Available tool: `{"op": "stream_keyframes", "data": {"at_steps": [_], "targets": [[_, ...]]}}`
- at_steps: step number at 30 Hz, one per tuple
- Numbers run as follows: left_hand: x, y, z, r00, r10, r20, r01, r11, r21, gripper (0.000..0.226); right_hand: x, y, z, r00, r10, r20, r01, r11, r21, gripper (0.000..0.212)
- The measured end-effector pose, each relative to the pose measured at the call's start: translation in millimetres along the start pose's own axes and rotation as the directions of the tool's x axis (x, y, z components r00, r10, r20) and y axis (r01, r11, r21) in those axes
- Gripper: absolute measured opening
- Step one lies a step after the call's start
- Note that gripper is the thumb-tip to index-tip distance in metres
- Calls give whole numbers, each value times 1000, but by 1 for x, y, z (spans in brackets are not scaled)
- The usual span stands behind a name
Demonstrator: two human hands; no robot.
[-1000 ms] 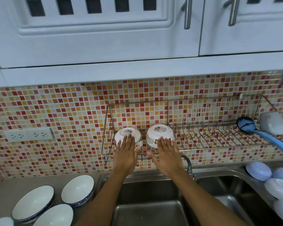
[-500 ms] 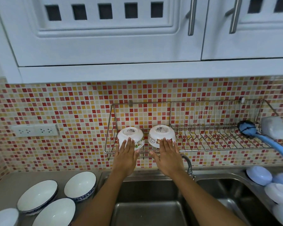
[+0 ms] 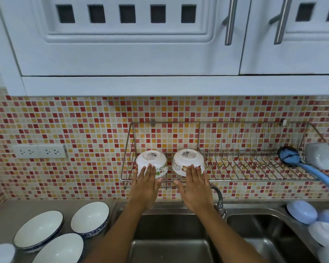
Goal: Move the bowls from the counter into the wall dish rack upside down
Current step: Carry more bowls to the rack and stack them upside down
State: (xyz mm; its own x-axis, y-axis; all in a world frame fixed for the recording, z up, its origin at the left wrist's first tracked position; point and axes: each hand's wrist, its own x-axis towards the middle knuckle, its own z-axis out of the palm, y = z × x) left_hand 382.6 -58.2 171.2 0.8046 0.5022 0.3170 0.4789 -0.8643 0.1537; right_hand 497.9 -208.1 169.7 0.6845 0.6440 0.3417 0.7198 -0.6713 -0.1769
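Two small white bowls with cartoon prints stand upside down side by side at the left end of the wall dish rack (image 3: 254,179): the left bowl (image 3: 150,160) and the right bowl (image 3: 186,160). My left hand (image 3: 145,186) lies flat, its fingertips against the front of the left bowl. My right hand (image 3: 196,188) rests the same way against the right bowl. Neither hand grips. On the counter at lower left sit several white bowls with blue rims, mouths up, among them one (image 3: 90,217) nearest the sink and a wider one (image 3: 38,228).
A blue dish brush (image 3: 302,168) and a white object (image 3: 321,158) lie in the rack's right end. Below are a steel double sink (image 3: 169,249) and a tap (image 3: 219,200). Pale blue and white dishes (image 3: 301,214) sit right of the sink. Cabinets hang overhead.
Both bowls stay in the rack. My fingers have slid a little lower on the bowl fronts, and my head has tilted so the view shows more of the counter.
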Motion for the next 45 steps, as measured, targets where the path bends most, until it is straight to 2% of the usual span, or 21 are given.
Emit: {"op": "stream_keyframes", "data": {"at_steps": [3,6,7,10,13,16,20,24,27,29,32,35,38,42,45], "targets": [[0,0,-1,1000,3,16,-3,1000,5,102,-2,-1,0,1000,9,6,-9,1000,3,89],[-2,2,-5,999,-12,48,12,1000,8,70,-3,-2,1,1000,21,0,-21,1000,-5,91],[-3,1,-6,998,-13,55,13,1000,10,65,-3,-3,1,1000,24,-2,-24,1000,-5,92],[-8,-2,-5,998,-2,55,-1,998,56,68,-5,-4,5,999,37,-24,-37,999,-9,95],[-20,-9,-4,999,23,40,-26,998,62,77,-16,-13,11,996,28,-83,-28,1000,6,88],[-37,-18,-2,998,62,-6,-62,997,36,72,-35,-28,21,994,-19,-110,24,999,42,80],[-73,-42,9,999,32,-29,-35,996,-78,67,-72,-64,48,996,-84,-3,83,983,166,80],[-131,-104,21,985,-156,70,164,980,-116,66,-108,-121,87,956,-238,171,191,948,254,79],[-177,-169,18,949,-298,100,309,944,-116,66,-121,-178,109,892,-344,294,236,908,346,89],[-203,-210,10,912,-399,98,406,911,-70,66,-126,-221,116,847,-390,362,240,887,395,83],[-242,-274,-6,821,-566,74,569,821,-50,66,-126,-289,126,802,-466,374,269,841,470,71],[-277,-331,-19,763,-644,55,646,762,-43,66,-123,-350,133,775,-525,353,279,784,554,62],[-303,-378,-27,668,-743,49,742,659,-122,65,-120,-409,145,763,-506,401,185,766,616,56],[-317,-421,-22,553,-820,150,826,515,-231,64,-116,-464,172,745,-469,473,93,777,623,43],[-318,-442,-11,507,-835,213,848,439,-297,65,-116,-489,196,716,-422,556,19,808,589,56]]}}
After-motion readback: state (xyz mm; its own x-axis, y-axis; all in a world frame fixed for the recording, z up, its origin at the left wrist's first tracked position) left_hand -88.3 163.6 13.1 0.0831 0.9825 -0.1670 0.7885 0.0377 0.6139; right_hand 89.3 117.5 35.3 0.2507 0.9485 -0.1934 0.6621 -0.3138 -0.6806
